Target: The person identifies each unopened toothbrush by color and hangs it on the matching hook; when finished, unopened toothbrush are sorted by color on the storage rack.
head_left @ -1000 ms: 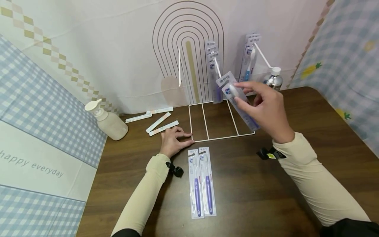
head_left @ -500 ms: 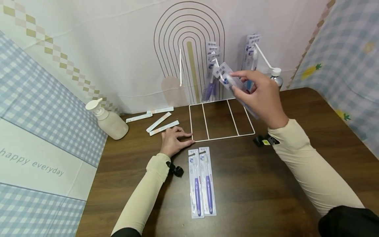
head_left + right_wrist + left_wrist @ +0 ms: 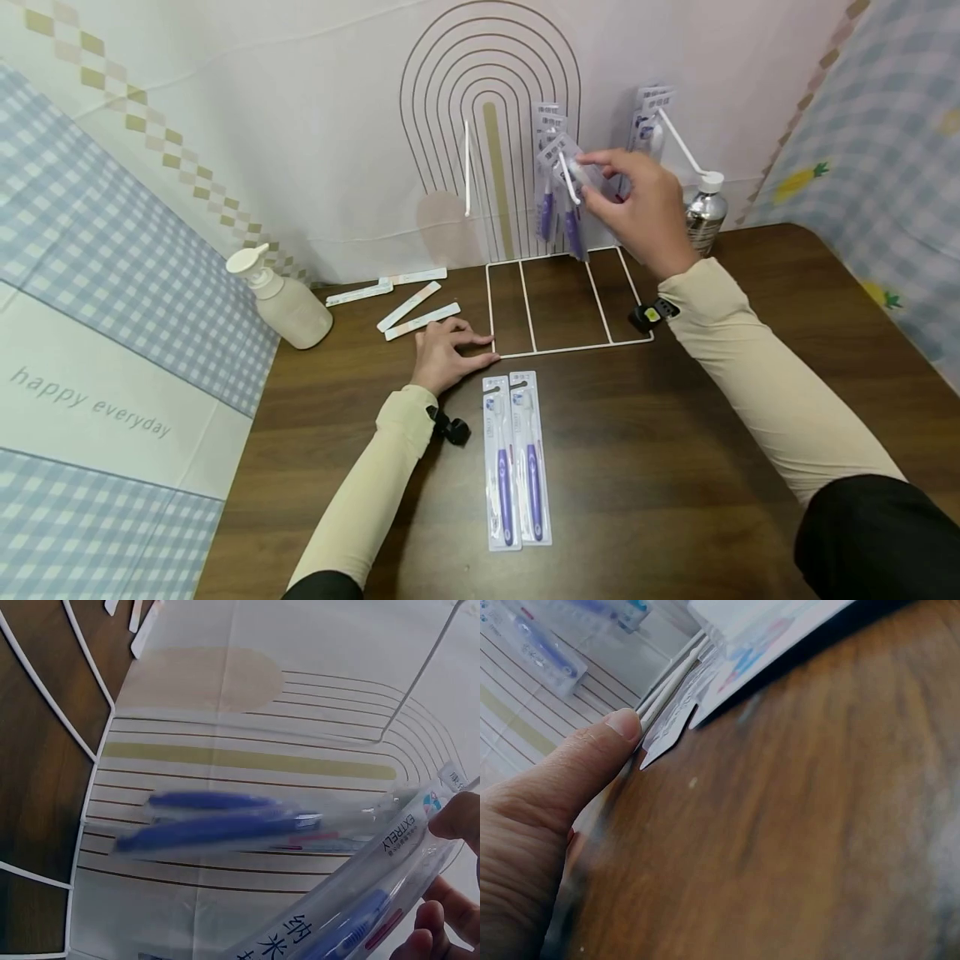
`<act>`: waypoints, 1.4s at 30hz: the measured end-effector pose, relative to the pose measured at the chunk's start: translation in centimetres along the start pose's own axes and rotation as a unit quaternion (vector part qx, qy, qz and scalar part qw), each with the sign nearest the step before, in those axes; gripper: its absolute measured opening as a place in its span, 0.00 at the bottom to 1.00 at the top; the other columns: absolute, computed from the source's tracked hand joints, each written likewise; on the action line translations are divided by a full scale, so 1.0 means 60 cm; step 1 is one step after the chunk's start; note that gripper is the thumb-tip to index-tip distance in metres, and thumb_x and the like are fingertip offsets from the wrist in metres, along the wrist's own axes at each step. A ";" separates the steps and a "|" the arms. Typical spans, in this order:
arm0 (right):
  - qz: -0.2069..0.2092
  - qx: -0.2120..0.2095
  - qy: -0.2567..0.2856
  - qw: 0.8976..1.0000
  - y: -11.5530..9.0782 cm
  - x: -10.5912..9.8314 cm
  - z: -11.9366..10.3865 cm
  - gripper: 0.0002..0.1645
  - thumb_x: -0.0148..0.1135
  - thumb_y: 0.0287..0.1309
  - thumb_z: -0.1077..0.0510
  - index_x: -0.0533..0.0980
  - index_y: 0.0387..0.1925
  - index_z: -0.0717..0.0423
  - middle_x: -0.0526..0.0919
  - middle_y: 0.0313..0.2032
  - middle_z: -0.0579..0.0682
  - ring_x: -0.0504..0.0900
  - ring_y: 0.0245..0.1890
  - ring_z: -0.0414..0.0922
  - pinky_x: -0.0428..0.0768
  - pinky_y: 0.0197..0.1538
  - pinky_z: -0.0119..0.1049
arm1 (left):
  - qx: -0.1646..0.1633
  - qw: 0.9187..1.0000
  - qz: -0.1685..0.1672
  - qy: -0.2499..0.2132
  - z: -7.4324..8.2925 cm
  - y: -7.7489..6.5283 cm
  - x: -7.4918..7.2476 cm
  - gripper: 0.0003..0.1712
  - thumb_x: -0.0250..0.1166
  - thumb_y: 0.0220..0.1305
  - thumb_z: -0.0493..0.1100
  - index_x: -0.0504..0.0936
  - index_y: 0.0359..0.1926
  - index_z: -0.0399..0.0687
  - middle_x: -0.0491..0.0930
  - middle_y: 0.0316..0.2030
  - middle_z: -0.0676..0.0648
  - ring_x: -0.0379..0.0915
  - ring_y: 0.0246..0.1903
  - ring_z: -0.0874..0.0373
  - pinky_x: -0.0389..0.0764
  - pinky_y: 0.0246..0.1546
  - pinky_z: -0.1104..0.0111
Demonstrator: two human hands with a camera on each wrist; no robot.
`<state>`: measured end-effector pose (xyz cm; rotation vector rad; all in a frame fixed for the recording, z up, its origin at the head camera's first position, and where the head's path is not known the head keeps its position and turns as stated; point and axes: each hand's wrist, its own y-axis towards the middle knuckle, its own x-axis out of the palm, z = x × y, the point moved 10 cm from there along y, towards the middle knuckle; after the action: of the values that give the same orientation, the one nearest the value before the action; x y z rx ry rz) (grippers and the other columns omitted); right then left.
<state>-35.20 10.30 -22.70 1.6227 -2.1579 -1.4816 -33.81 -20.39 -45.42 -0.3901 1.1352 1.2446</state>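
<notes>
My right hand [image 3: 637,204] pinches a packaged toothbrush [image 3: 405,840] between thumb and fingers at the middle hook [image 3: 570,182]. The white hook rod shows in front of the pack's card, which tilts. Behind it, several purple toothbrush packs [image 3: 546,218] hang on that hook. My left hand [image 3: 444,354] holds the front left corner of the white wire rack [image 3: 558,350], thumb and finger at the wire; the thumb [image 3: 592,761] touches it in the left wrist view. Two more purple toothbrush packs [image 3: 517,467] lie side by side before the rack.
More toothbrush packs [image 3: 648,125] hang from the right hook [image 3: 682,142], beside a silver bottle [image 3: 706,218]. The left hook [image 3: 467,171] carries no pack. Several white strips [image 3: 408,307] and a pump bottle [image 3: 288,308] stand or lie at left.
My right hand has moved up and leftward with the toothbrush pack, bringing its card onto the middle hook's rod. The hanging packs there have swung. My left hand stays at the rack corner.
</notes>
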 end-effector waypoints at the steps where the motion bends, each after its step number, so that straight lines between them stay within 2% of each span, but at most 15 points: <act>1: 0.000 0.005 -0.001 1.000 0.001 0.001 0.003 0.20 0.73 0.65 0.59 0.86 0.58 0.48 0.87 0.45 0.56 0.71 0.27 0.44 0.65 0.30 0.33 | 0.001 1.000 0.000 0.000 0.001 0.000 0.001 0.20 0.82 0.54 0.64 0.94 0.47 0.70 0.81 0.49 0.55 0.69 0.49 0.49 0.61 0.49 0.48; 8: -0.005 0.012 -0.004 1.000 0.003 -0.001 0.002 0.23 0.75 0.62 0.59 0.86 0.59 0.46 0.88 0.45 0.54 0.72 0.31 0.44 0.64 0.34 0.34 | 0.001 1.000 -0.001 -0.002 0.005 0.000 0.002 0.19 0.82 0.54 0.63 0.94 0.47 0.69 0.81 0.49 0.55 0.68 0.48 0.49 0.61 0.49 0.49; 13: -0.007 0.006 0.009 1.000 -0.027 -0.009 -0.010 0.26 0.77 0.58 0.61 0.85 0.59 0.51 0.87 0.45 0.55 0.71 0.31 0.42 0.66 0.35 0.32 | 0.007 1.000 0.000 -0.001 0.008 -0.001 -0.002 0.20 0.83 0.53 0.63 0.94 0.47 0.68 0.81 0.48 0.54 0.68 0.47 0.49 0.61 0.50 0.48; 16: -0.018 0.011 0.023 1.000 -0.063 -0.003 -0.017 0.24 0.77 0.57 0.62 0.85 0.56 0.55 0.87 0.44 0.55 0.73 0.30 0.41 0.69 0.34 0.30 | 0.008 1.000 0.002 0.001 0.008 0.000 -0.003 0.20 0.83 0.53 0.62 0.94 0.47 0.68 0.81 0.48 0.54 0.69 0.47 0.48 0.60 0.50 0.48; 19: -0.044 0.019 0.029 0.998 -0.109 0.017 -0.025 0.19 0.77 0.58 0.61 0.86 0.52 0.55 0.87 0.41 0.52 0.74 0.27 0.41 0.71 0.33 0.30 | 0.006 1.000 0.002 0.004 0.006 0.000 -0.003 0.20 0.83 0.53 0.63 0.94 0.47 0.69 0.81 0.48 0.55 0.69 0.47 0.49 0.61 0.50 0.48; 22: -0.083 0.032 0.041 0.995 -0.161 0.048 -0.031 0.16 0.77 0.58 0.61 0.86 0.48 0.54 0.86 0.38 0.49 0.73 0.26 0.42 0.71 0.33 0.35 | 0.006 1.000 0.003 0.004 0.005 0.001 -0.002 0.20 0.83 0.53 0.63 0.94 0.47 0.69 0.81 0.48 0.55 0.69 0.48 0.49 0.61 0.50 0.48; 24: -0.110 0.043 0.050 0.992 -0.196 0.071 -0.032 0.14 0.77 0.58 0.61 0.86 0.47 0.52 0.86 0.37 0.49 0.76 0.29 0.44 0.73 0.36 0.39 | 0.006 1.000 0.002 0.002 0.006 0.002 -0.001 0.20 0.83 0.53 0.63 0.94 0.47 0.68 0.81 0.49 0.54 0.69 0.49 0.48 0.61 0.50 0.47; 29: -0.182 0.078 0.060 0.978 -0.275 0.132 -0.025 0.12 0.78 0.57 0.59 0.86 0.43 0.50 0.86 0.35 0.45 0.83 0.37 0.46 0.78 0.44 0.45 | 0.002 1.000 0.003 0.003 0.005 0.002 0.000 0.20 0.83 0.52 0.63 0.94 0.47 0.69 0.81 0.49 0.53 0.69 0.49 0.48 0.61 0.50 0.48; 34: -0.261 0.112 0.054 0.957 -0.343 0.186 -0.019 0.11 0.77 0.59 0.53 0.86 0.42 0.49 0.83 0.31 0.42 0.81 0.33 0.43 0.77 0.40 0.43 | -0.002 1.000 0.002 0.002 0.004 0.004 -0.003 0.21 0.83 0.52 0.64 0.94 0.47 0.70 0.82 0.49 0.54 0.69 0.48 0.49 0.61 0.49 0.49; 38: -0.298 0.123 0.048 0.945 -0.377 0.210 -0.021 0.15 0.77 0.59 0.49 0.85 0.44 0.49 0.81 0.32 0.43 0.78 0.32 0.41 0.76 0.38 0.42 | -0.001 1.000 -0.001 0.006 0.005 0.005 -0.004 0.21 0.82 0.52 0.64 0.94 0.47 0.70 0.82 0.49 0.54 0.69 0.48 0.49 0.61 0.49 0.49; 42: -0.311 0.131 0.043 0.940 -0.398 0.222 -0.023 0.20 0.79 0.58 0.48 0.83 0.47 0.51 0.79 0.33 0.45 0.75 0.31 0.41 0.74 0.37 0.41 | 0.000 1.000 -0.005 0.007 0.008 0.004 -0.002 0.21 0.82 0.53 0.64 0.94 0.47 0.69 0.82 0.49 0.54 0.70 0.48 0.49 0.62 0.49 0.48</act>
<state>-23.47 -0.38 -44.98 2.5873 -1.9500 -1.2183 -33.80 -20.03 -45.03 -0.4050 1.1428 1.2344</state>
